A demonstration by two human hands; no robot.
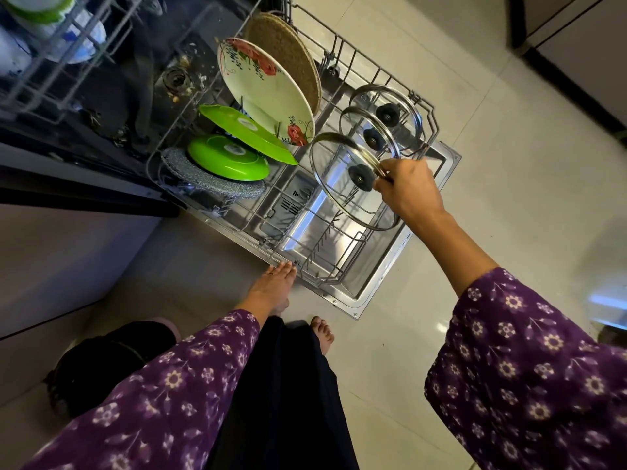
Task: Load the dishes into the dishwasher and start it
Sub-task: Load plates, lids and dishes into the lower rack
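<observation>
The right hand [407, 193], fingers [385, 173] pinching only the rim of the glass lid [336, 164], is risking it slipping onto the two other lids [373, 139] in the lower rack [342, 262]; the left hand [271, 288] is lying straight-fingered at the rack's front edge.

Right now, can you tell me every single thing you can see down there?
Lower rack: one, grey wire, pulled out over door.
Dishwasher door: one, steel, open flat.
Glass lids: three, clear, black knobs, rack's right side.
Floral plate: one, white with red flowers, rack's left side.
Woven mat: one, brown, behind floral plate.
Green plates: two, nearer than floral plate.
Grey mat: one, against nearest green plate.
Left hand: open, by door's edge.
Right hand: holding nearest lid's rim.
</observation>
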